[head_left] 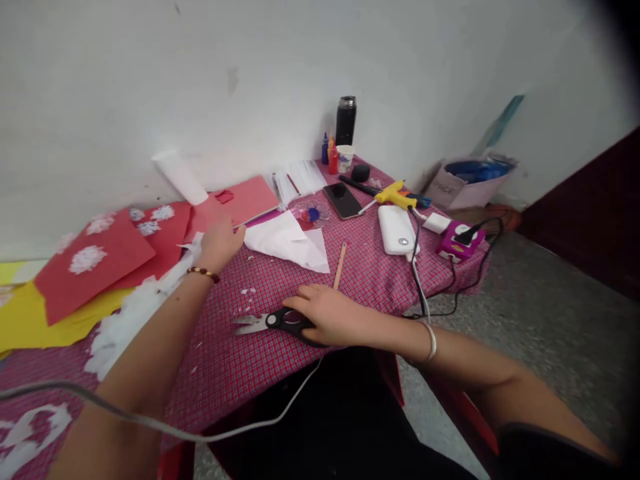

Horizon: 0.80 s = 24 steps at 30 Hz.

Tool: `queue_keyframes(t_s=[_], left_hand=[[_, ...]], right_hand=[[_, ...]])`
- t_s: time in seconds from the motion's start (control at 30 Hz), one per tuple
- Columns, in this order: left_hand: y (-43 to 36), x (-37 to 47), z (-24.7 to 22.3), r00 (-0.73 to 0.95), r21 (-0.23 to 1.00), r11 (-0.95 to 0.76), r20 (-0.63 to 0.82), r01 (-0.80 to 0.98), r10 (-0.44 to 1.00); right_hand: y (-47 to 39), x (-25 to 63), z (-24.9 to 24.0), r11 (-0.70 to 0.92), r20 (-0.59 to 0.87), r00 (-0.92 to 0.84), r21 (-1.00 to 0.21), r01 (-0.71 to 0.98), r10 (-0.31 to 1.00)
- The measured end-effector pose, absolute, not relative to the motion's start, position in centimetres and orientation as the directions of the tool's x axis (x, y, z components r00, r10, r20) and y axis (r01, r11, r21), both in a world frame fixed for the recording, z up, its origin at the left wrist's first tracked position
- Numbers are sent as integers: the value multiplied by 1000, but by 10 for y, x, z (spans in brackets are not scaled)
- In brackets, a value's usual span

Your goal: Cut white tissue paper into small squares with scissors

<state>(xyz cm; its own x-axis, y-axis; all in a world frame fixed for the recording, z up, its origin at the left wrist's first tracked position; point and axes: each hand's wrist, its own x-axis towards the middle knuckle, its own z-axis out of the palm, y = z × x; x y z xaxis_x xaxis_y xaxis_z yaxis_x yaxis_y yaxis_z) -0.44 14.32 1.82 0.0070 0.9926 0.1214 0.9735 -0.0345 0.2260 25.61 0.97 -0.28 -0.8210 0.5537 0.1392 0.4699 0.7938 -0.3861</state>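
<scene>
My right hand (pixel 330 317) is closed around the black handles of a pair of scissors (pixel 255 324), which lies low on the tablecloth with its blades pointing left. Just past that hand, a light wooden stick, maybe a pencil (pixel 341 263), slants away. Farther left, my left hand (pixel 220 243) reaches over the papers, blurred, its fingers mostly hidden; its thumb is by the left corner of a folded white paper (pixel 287 241). Whether it grips anything I cannot tell. Red sheets (pixel 250 198) lie behind it, and crumpled white paper strips (pixel 135 313) run beneath the forearm.
Red cards (pixel 120 257) with white snowflake shapes overlap yellow paper (pixel 30 320) at left. Toward the right are a phone (pixel 343 201), yellow glue gun (pixel 396 195), white power bank (pixel 395 230) and purple socket block (pixel 461 241). A black flask (pixel 346 121) stands behind. A cable (pixel 240 428) crosses the foreground.
</scene>
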Motion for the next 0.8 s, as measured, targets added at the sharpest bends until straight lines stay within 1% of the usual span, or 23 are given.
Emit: queue_keyframes(t_s=[0.07, 0.13, 0.17, 0.23, 0.27, 0.33, 0.4, 0.47, 0.53, 0.63, 0.67, 0.73, 0.8], left_hand=[[135, 15, 20, 88, 216, -134, 211, 967, 974], [122, 41, 23, 310, 235, -369, 252, 899, 917], [114, 55, 25, 440, 223, -494, 251, 841, 862], [101, 78, 27, 635, 151, -663, 196, 733, 747], [97, 87, 27, 691, 105, -706, 151, 700, 707], [94, 98, 27, 737, 2, -738, 56, 675, 674], [102, 98, 29, 736, -79, -733, 1, 675, 677], [120, 91, 36, 702, -114, -695, 43, 710, 711], [143, 77, 51, 601, -98, -594, 200, 798, 774], [177, 50, 91, 339, -25, -369, 454, 929, 824], [186, 41, 107, 252, 10, -306, 541, 952, 803], [197, 23, 139, 172, 21, -256, 688, 966, 705], [200, 8, 164, 215, -45, -296, 789, 954, 576]], right_hand=[[9, 257, -3, 802, 155, -818, -364, 474, 554], [10, 258, -3, 808, 160, -820, -352, 473, 549], [10, 258, -3, 809, 161, -821, -351, 471, 548], [10, 257, -5, 811, 167, -821, -354, 466, 545], [10, 256, -6, 813, 174, -821, -354, 463, 543], [10, 255, -8, 822, 194, -823, -350, 450, 533], [10, 254, -9, 838, 216, -830, -332, 433, 515], [11, 254, -8, 851, 227, -837, -313, 421, 498], [11, 255, -6, 859, 224, -846, -306, 411, 485], [11, 255, -3, 858, 198, -856, -317, 404, 477], [12, 254, -2, 858, 192, -859, -316, 404, 475], [12, 253, -3, 860, 189, -860, -308, 406, 474], [13, 252, -4, 866, 190, -864, -297, 403, 467]])
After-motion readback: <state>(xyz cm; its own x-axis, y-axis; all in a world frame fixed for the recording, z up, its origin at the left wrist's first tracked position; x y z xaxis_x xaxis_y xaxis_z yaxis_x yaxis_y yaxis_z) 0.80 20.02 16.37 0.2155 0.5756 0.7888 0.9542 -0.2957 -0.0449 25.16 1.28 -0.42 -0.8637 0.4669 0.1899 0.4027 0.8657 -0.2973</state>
